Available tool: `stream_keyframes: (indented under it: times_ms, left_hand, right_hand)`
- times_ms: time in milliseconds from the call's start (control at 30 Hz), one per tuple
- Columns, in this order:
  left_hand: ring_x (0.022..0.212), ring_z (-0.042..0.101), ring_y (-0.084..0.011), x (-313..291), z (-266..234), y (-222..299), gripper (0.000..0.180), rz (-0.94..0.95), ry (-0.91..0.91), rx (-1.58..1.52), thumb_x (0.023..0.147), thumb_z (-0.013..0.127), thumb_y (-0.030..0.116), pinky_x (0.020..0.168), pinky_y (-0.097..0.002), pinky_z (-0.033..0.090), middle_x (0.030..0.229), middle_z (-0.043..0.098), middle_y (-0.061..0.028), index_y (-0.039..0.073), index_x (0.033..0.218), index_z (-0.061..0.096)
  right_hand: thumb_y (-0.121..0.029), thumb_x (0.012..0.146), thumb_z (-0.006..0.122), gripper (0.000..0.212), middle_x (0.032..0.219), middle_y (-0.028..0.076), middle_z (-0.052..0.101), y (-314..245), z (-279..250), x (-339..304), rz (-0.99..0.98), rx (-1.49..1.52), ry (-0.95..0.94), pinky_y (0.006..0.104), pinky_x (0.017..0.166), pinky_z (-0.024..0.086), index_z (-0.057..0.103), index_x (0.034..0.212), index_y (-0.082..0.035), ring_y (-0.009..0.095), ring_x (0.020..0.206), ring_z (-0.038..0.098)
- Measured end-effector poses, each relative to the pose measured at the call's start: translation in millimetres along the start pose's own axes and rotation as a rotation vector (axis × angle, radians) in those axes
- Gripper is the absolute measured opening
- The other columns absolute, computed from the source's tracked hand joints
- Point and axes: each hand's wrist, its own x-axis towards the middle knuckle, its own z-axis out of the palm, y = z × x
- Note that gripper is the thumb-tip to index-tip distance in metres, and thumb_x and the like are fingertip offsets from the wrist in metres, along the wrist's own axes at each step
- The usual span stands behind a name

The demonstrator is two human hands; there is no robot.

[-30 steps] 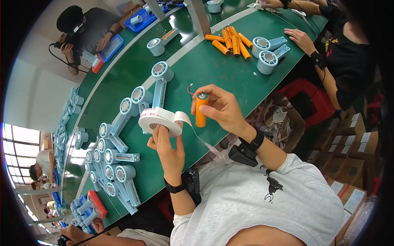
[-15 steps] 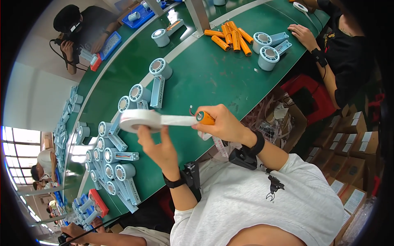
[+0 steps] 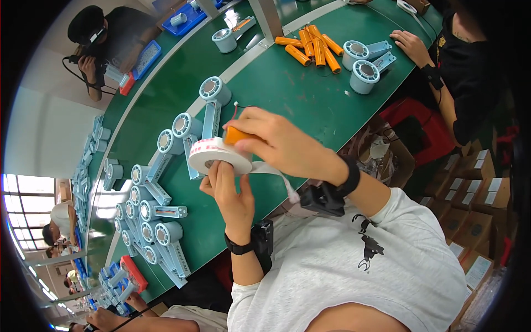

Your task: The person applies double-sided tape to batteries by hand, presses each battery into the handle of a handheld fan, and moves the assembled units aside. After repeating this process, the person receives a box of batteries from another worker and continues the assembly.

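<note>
My left hand [image 3: 229, 202] holds a roll of white double-sided tape [image 3: 206, 160] with its fingers pushed up into the core. Red print shows on the roll's outer side. Pinched in my right hand [image 3: 285, 145] is an orange cylindrical battery [image 3: 237, 134], its end against the upper edge of the roll. A thin red lead with a small white connector sticks up from the battery. A loose strip of white backing [image 3: 283, 180] trails from beside the roll, under my right hand, toward my shirt. My right fingers hide much of the battery.
Light-blue handheld fan bodies [image 3: 160, 232] crowd the green table [image 3: 276, 94] at left. Several orange batteries [image 3: 318, 47] lie in a pile at the back, near two more fans [image 3: 364, 76]. A co-worker's hand [image 3: 409, 45] rests at the right edge. Cartons [image 3: 475, 193] stand at right.
My right hand has brought the battery leftward against the tape roll, and the stretched length of tape between them is gone. My left hand and the roll have shifted right.
</note>
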Motion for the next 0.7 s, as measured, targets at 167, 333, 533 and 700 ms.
stream_keyframes:
  times_ms: [167, 333, 533, 700]
  left_hand:
    - [0.105, 0.048, -0.0289, 3.8, -9.6, -1.4, 0.039, 0.071, -0.08, 0.111, 0.071, 0.066, 0.005, 0.085, -0.0395, 0.028, 0.104, 0.055, -0.0172, -0.003, 0.106, 0.052]
    - [0.101, 0.05, -0.0267, 3.9, 2.8, -1.2, 0.04, -0.158, -0.028, 0.077, 0.071, 0.066, 0.006, 0.084, -0.0398, 0.027, 0.102, 0.055, -0.016, -0.003, 0.107, 0.051]
    - [0.099, 0.05, -0.0263, 8.7, 3.3, 11.0, 0.039, 0.072, -0.167, 0.137, 0.073, 0.064, 0.008, 0.082, -0.0389, 0.026, 0.099, 0.055, -0.0162, -0.003, 0.108, 0.05]
    - [0.103, 0.049, -0.0253, -9.2, -14.7, 7.7, 0.037, 0.048, -0.269, 0.241, 0.076, 0.061, 0.006, 0.083, -0.0385, 0.026, 0.097, 0.055, -0.0151, -0.002, 0.109, 0.05]
  right_hand:
    - [-0.007, 0.084, 0.054, 0.027, 0.097, 0.014, 0.053, 3.3, 16.2, 4.3, 0.063, -0.036, -0.024, 0.0293, 0.075, 0.044, 0.055, 0.106, 0.008, 0.025, 0.084, 0.053]
    - [-0.007, 0.084, 0.055, 0.026, 0.096, 0.011, 0.054, 10.9, 18.0, 3.6, 0.21, 0.182, 0.2, 0.0259, 0.071, 0.044, 0.055, 0.105, 0.009, 0.017, 0.083, 0.054]
    - [-0.007, 0.084, 0.055, 0.026, 0.093, 0.007, 0.055, 18.7, 28.0, 17.3, 0.336, 0.294, 0.235, 0.0223, 0.067, 0.043, 0.055, 0.105, 0.008, 0.01, 0.08, 0.054]
    - [-0.01, 0.084, 0.057, 0.023, 0.087, 0.006, 0.056, 58.6, 45.4, 37.3, 0.508, 0.735, 0.585, 0.0232, 0.067, 0.044, 0.057, 0.1, 0.006, 0.011, 0.075, 0.053]
